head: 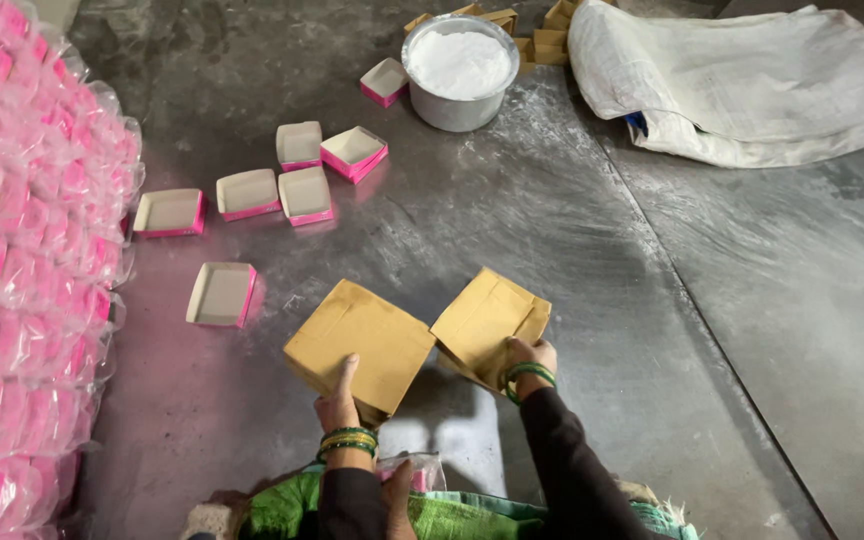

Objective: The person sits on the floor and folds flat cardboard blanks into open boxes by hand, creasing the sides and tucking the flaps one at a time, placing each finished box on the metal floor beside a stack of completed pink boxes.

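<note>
Your left hand (340, 400) grips 1 brown box (357, 347), right hand (530, 357) grips another (487, 322). 7 open pink trays (221, 294) lie ahead-left; wrapped pink stacks (22, 260) wall your left; bare metal floor (572, 230) ahead-right.

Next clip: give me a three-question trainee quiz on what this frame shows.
1. True or false: each hand holds a brown cardboard box.
2. What is in the metal pot? A) white powder B) water C) pink boxes
3. How many open pink trays lie on the floor?

Key:
1. True: the left hand grips the left brown box, the right hand the right brown box.
2. A.
3. Seven pink trays, all open side up.
</note>
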The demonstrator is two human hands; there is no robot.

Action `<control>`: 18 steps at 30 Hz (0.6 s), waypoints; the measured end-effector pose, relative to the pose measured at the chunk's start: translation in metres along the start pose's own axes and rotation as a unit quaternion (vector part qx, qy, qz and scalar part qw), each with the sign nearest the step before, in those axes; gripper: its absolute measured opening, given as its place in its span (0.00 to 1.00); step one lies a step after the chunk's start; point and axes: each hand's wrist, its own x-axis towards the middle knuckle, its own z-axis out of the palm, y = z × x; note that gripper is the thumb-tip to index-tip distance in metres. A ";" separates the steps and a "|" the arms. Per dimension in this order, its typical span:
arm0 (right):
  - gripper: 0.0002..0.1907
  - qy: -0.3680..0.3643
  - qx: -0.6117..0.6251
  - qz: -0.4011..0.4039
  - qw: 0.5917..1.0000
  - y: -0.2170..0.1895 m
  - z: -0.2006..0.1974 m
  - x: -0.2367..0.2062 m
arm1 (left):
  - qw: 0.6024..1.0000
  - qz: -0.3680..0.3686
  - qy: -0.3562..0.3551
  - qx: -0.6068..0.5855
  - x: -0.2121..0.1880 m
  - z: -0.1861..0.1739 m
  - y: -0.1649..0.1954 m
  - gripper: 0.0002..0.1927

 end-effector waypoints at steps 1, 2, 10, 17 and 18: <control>0.21 0.077 -0.117 -0.011 0.990 0.002 0.007 0.000 | 1.000 0.004 -0.001 -0.005 0.001 -0.001 0.002 0.40; 0.25 0.150 -0.234 -0.021 0.960 0.002 0.012 0.000 | 1.000 0.008 -0.001 -0.012 0.003 -0.004 0.003 0.40; 0.58 0.160 -0.463 0.125 0.863 -0.011 0.041 0.001 | 0.999 0.028 0.007 -0.017 0.023 -0.008 0.004 0.39; 0.73 0.148 -0.430 0.176 0.873 -0.016 0.054 0.005 | 0.996 -0.038 0.017 -0.083 0.014 -0.007 0.004 0.38; 0.69 0.145 -0.431 0.175 0.873 -0.019 0.054 0.005 | 0.994 -0.041 0.017 -0.105 0.011 -0.006 0.005 0.38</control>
